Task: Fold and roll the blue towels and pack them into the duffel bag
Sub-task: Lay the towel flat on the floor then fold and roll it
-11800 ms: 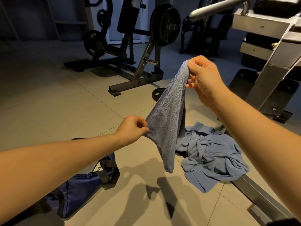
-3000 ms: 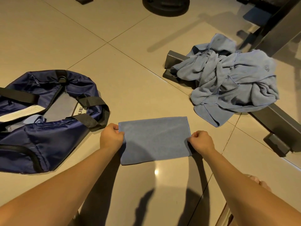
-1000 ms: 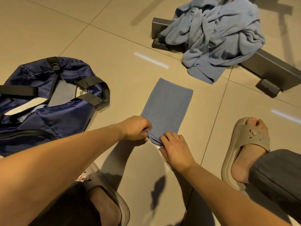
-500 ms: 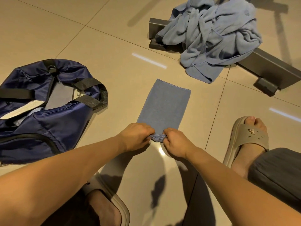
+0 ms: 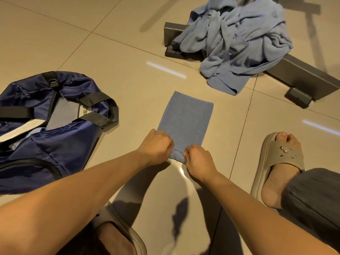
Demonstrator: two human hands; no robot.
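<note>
A folded blue towel lies flat on the tiled floor as a narrow strip pointing away from me. Its near end is curled into a small roll. My left hand and my right hand sit side by side on that end, fingers curled round the rolled edge. The navy duffel bag lies open on the floor at the left, with black straps and something pale inside. A heap of unfolded blue towels sits at the far right, draped over a grey metal bar.
The grey metal frame bar of a gym machine runs across the far right floor. My feet in beige slides rest close by, one at the right and one at the bottom.
Both hands have moved together at the towel's near end and turned it over into a small roll, which has crept slightly forward along the strip.
</note>
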